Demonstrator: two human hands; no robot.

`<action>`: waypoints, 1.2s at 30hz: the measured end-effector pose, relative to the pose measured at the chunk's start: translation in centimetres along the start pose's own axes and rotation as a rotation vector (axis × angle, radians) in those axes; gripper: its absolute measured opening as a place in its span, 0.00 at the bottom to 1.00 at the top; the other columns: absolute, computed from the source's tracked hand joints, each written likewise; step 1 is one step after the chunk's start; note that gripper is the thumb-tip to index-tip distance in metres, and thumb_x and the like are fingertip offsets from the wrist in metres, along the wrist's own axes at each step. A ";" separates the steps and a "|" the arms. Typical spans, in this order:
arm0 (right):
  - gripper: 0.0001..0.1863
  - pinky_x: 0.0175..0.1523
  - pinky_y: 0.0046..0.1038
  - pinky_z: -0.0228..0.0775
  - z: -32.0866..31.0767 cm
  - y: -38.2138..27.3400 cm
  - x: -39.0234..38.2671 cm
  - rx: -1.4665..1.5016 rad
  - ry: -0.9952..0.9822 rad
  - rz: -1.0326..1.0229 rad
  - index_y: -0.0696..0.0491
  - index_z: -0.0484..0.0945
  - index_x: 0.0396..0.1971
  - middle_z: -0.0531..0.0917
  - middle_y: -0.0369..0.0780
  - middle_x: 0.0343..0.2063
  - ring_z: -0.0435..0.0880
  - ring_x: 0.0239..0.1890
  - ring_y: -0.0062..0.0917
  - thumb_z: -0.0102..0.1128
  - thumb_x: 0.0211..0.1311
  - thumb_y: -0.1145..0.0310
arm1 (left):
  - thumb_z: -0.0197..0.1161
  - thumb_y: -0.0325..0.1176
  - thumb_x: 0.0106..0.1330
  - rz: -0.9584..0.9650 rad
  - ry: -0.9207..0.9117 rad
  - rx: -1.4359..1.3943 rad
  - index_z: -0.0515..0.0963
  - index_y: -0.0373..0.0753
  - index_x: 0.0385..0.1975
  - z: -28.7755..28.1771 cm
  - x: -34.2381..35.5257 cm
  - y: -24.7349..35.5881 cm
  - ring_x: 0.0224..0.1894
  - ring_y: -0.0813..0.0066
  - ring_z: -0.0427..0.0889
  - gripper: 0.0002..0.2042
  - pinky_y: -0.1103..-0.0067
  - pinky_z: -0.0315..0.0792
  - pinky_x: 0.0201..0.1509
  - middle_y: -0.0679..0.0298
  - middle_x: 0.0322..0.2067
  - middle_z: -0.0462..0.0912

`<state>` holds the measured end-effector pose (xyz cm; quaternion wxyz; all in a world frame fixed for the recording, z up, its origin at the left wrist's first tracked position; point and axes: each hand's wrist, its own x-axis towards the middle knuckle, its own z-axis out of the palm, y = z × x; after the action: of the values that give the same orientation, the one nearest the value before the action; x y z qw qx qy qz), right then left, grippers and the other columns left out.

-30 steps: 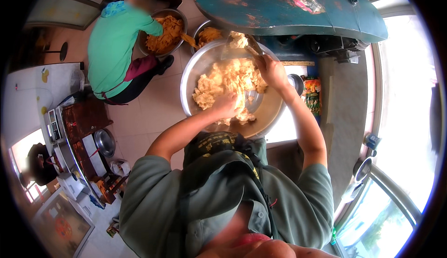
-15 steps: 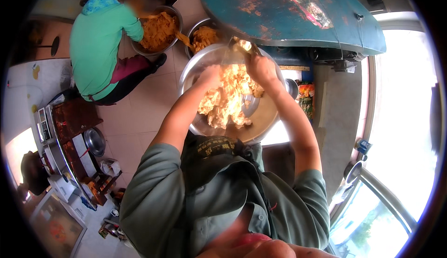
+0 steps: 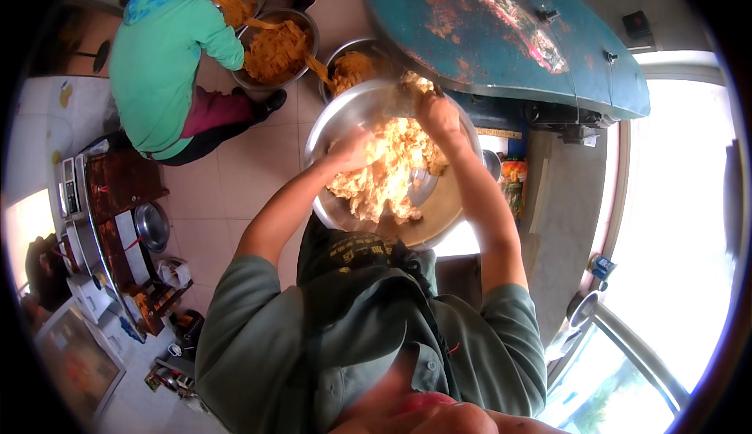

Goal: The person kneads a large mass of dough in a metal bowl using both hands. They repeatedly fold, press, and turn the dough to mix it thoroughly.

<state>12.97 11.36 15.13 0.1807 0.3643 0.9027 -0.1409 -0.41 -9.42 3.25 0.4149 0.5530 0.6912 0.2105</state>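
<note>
In front of me a large metal bowl holds a heap of pale yellow, lumpy dough. My left hand is inside the bowl's left side, its fingers curled against the dough, their tips lost in it. At the far right rim, my right hand is closed beside a dark, blurred part below the machine. A clump of dough shows just past its fingers. What the right hand grips is hard to make out.
The rusty blue-green machine casing overhangs the bowl's far side. Metal basins of orange-brown strips stand on the tiled floor. A person in a green top crouches beside them at the left. A wooden cabinet stands further left.
My view has shifted slightly. Both hands stay at the bowl, the left still at the dough. The crouching person has lifted a long band of orange-brown strips higher over the basins.
</note>
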 end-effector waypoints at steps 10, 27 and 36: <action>0.27 0.42 0.50 0.79 1.1 1.9 1.4 0.155 0.281 0.067 0.57 0.80 0.47 0.85 0.58 0.30 0.85 0.34 0.54 0.43 0.73 0.48 | 0.66 0.20 0.55 0.203 0.031 0.528 0.71 0.40 0.56 3.4 -0.7 3.9 0.47 0.60 0.77 0.26 0.66 0.76 0.52 0.56 0.43 0.78; 0.21 0.43 0.47 0.81 -1.7 -2.7 -3.6 0.094 0.236 -0.036 0.47 0.77 0.58 0.81 0.58 0.50 0.86 0.39 0.52 0.42 0.75 0.56 | 0.63 0.20 0.52 0.092 0.322 0.112 0.74 0.37 0.47 2.2 -6.2 -1.4 0.53 0.49 0.75 0.20 0.61 0.69 0.56 0.51 0.45 0.76; 0.20 0.40 0.45 0.82 -0.5 -2.2 -1.2 0.084 0.279 -0.056 0.41 0.71 0.61 0.84 0.56 0.40 0.88 0.36 0.46 0.42 0.71 0.66 | 0.57 0.23 0.61 -0.074 0.376 0.337 0.73 0.33 0.54 2.1 -7.8 -0.2 0.52 0.39 0.75 0.19 0.58 0.73 0.54 0.41 0.55 0.73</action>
<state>12.10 9.25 16.37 0.0340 0.3625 0.9220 -0.1317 1.48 -17.15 4.56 0.1884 0.5397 0.8014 0.1759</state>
